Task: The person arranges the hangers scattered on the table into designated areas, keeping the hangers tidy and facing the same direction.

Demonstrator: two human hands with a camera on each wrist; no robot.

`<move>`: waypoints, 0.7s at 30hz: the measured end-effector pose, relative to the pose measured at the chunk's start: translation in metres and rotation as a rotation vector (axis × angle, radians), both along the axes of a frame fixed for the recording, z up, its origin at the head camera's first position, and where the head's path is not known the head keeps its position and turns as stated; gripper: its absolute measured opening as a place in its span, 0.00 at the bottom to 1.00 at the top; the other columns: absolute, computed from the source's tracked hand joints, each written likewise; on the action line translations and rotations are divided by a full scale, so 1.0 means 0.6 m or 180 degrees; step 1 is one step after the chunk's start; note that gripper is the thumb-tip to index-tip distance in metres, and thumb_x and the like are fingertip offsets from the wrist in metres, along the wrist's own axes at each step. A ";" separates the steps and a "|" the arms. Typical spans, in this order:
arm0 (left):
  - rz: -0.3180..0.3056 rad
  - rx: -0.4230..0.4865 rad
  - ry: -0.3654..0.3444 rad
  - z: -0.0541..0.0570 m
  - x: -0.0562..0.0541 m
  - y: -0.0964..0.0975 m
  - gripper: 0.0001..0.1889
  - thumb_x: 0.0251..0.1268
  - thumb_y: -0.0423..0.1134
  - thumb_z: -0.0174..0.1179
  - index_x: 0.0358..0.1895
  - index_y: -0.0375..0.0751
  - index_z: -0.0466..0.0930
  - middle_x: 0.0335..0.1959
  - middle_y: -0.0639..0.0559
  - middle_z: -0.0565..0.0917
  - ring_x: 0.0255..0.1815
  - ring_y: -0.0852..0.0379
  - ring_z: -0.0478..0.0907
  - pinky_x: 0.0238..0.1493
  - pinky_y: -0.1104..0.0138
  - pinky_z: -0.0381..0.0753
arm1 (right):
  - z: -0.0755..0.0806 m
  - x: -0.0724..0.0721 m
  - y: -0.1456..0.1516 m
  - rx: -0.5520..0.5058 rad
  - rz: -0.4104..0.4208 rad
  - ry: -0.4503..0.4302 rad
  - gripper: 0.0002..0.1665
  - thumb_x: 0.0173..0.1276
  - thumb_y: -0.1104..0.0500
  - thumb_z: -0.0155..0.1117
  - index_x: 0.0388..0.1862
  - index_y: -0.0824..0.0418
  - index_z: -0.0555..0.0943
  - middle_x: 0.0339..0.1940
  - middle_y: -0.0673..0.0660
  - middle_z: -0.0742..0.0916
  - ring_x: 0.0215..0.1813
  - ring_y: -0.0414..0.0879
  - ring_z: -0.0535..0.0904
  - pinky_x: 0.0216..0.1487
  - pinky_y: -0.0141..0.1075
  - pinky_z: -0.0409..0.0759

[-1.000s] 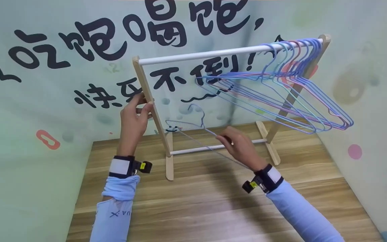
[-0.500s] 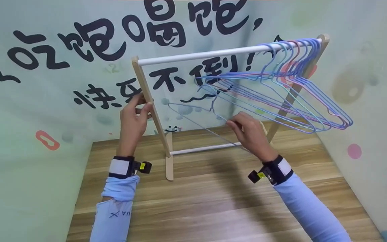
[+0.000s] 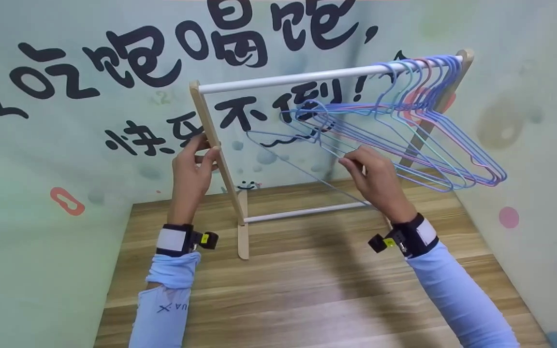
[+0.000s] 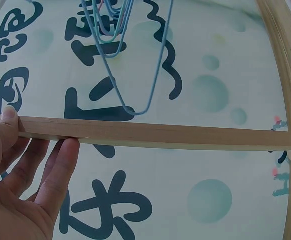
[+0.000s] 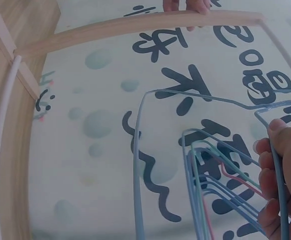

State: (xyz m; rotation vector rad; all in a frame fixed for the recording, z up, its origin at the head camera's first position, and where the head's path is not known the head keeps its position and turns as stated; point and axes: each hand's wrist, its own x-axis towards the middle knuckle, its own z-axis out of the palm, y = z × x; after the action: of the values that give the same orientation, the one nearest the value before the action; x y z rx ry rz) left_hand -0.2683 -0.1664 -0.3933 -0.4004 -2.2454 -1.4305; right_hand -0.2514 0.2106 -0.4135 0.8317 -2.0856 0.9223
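Note:
My left hand (image 3: 192, 175) holds the left upright (image 3: 205, 111) of a wooden clothes rack. In the left wrist view, the thumb lies on one side of the upright (image 4: 185, 134) and the fingertips on the other. A blue wire hanger (image 3: 327, 183) is pinched in my right hand (image 3: 376, 180) by its right shoulder. Its hook points upward, below the rack's white top rail (image 3: 288, 77) and apart from it. Seen from the right wrist, the hanger's (image 5: 137, 170) far end reaches toward the left upright. The right palm hides part of the hanger.
Several blue, turquoise and pink hangers (image 3: 437, 99) hang bunched at the rail's right end. Below runs a white lower bar (image 3: 307, 211). The rack stands on a wood-patterned surface (image 3: 283, 290), with a lettered wall (image 3: 90, 145) behind and walls at both sides.
My right hand has risen and moved right with the blue hanger, bringing its hook closer to the top rail. The left hand stays on the upright.

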 end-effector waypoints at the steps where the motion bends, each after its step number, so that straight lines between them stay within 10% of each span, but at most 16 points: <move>1: 0.0002 -0.0008 0.0004 0.000 0.000 0.000 0.21 0.76 0.41 0.59 0.66 0.35 0.75 0.51 0.42 0.82 0.42 0.50 0.84 0.44 0.62 0.87 | 0.003 0.001 0.002 -0.0003 0.0007 0.0022 0.03 0.71 0.68 0.67 0.35 0.64 0.83 0.27 0.53 0.80 0.28 0.43 0.71 0.28 0.33 0.65; 21: 0.0022 -0.0018 -0.0017 0.001 0.001 0.001 0.24 0.76 0.44 0.60 0.68 0.36 0.74 0.52 0.43 0.82 0.42 0.50 0.84 0.45 0.62 0.87 | 0.051 0.005 0.030 -0.0080 -0.0102 0.0249 0.03 0.68 0.70 0.70 0.36 0.65 0.84 0.26 0.56 0.79 0.27 0.45 0.69 0.28 0.32 0.62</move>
State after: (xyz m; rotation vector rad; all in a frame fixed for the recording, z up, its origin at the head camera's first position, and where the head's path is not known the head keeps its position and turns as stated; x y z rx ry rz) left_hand -0.2679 -0.1658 -0.3928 -0.3908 -2.2533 -1.4237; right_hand -0.2482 0.2286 -0.3831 0.8064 -2.0105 0.8834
